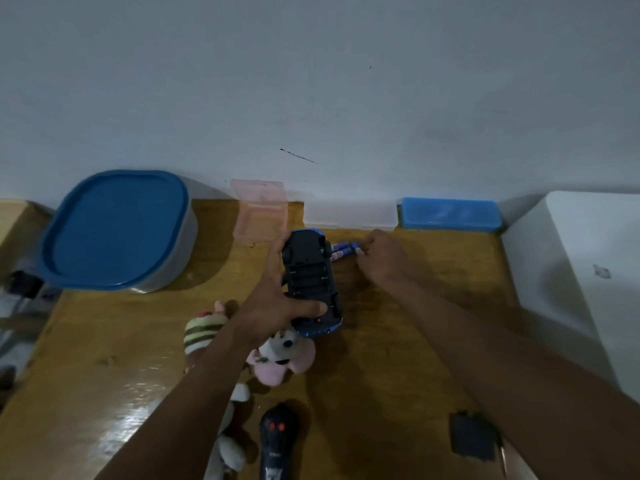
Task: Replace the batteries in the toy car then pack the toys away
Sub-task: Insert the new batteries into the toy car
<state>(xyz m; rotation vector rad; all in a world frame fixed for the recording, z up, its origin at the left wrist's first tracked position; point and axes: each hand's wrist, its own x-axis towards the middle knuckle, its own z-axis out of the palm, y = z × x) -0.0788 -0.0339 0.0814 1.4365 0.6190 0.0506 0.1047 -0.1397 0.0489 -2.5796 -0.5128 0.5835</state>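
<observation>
Several small cylindrical batteries [341, 250], blue and white, lie on the glossy wooden tabletop [104, 341] just beyond the toy car [311, 282]. Gripping the blue car upside down, the left hand [273, 306] lays its thumb across the ribbed black plastic underside. Outstretched, the right hand [381, 259] curls its fingers [363, 247], pinching the batteries' ends.
</observation>
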